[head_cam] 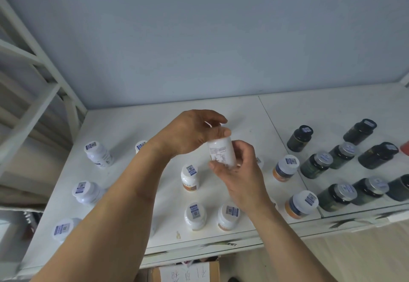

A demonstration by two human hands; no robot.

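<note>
I hold a white pill bottle with small printed text upright above the white shelf. My right hand grips its lower body from the right and below. My left hand curls over its top, with the fingers round the cap, which is mostly hidden.
Several white bottles with blue QR stickers on their caps stand on the shelf, such as one just below the hands and one at far left. Several dark green bottles stand at right. A white rack frame rises at left. A cardboard box sits below.
</note>
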